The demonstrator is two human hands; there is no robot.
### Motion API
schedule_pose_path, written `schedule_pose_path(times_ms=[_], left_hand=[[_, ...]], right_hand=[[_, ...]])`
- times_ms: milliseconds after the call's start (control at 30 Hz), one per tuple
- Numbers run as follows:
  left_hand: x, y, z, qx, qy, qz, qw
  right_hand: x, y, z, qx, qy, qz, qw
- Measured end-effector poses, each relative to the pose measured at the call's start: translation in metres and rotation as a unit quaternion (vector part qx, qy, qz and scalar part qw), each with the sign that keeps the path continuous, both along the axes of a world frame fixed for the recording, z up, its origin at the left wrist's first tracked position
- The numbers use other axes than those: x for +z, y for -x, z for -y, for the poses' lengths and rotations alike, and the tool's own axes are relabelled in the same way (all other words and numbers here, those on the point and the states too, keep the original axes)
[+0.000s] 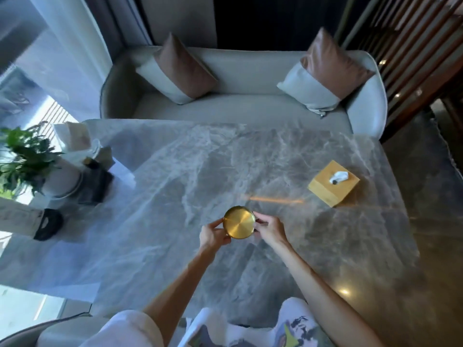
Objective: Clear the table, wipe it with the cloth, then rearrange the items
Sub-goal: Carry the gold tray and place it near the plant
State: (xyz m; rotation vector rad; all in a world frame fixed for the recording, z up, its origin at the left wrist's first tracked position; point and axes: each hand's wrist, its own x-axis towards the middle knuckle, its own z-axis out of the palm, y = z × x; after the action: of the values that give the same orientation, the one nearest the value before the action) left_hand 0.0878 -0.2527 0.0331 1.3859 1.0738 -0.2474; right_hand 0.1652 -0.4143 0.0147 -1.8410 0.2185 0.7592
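Observation:
A small round gold metal dish point(238, 222) is held over the middle of the grey marble table point(190, 166). My left hand point(214, 234) grips its left rim and my right hand point(269, 227) grips its right rim. A yellow wooden tissue box point(332, 185) with white tissue poking out stands on the right side of the table. At the left edge stands a cluster of items: a potted green plant point(27, 156) in a white pot, folded white napkins point(74, 137), a dark cloth-like piece point(96, 185) and a black object point(48, 224). I cannot pick out a wiping cloth with certainty.
A light sofa point(240, 106) with two brown-and-white cushions runs along the table's far side. A wooden slatted screen point(411, 53) stands at the right. A window with sheer curtain point(55, 53) is on the left. A chair arm point(50, 331) sits near my left.

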Motion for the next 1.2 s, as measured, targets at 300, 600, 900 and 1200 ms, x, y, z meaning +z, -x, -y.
schedule_pose_path(times_ms=[300,600,900,1200], left_hand=[[0.006,0.085,-0.156,0.037,0.004,-0.006,0.999],[0.019,0.153,-0.208,0.137,-0.038,-0.015,0.990],[0.024,0.210,-0.270,0.267,-0.058,-0.007,0.962],[-0.032,0.250,-0.396,0.317,-0.010,-0.024,0.948]], right_hand=[[-0.007,0.074,-0.161,0.039,-0.010,-0.014,0.999],[0.003,0.105,-0.247,0.164,0.000,-0.016,0.986],[0.010,0.138,-0.350,0.296,0.010,0.002,0.955],[-0.030,0.173,-0.486,0.323,0.067,-0.009,0.944]])
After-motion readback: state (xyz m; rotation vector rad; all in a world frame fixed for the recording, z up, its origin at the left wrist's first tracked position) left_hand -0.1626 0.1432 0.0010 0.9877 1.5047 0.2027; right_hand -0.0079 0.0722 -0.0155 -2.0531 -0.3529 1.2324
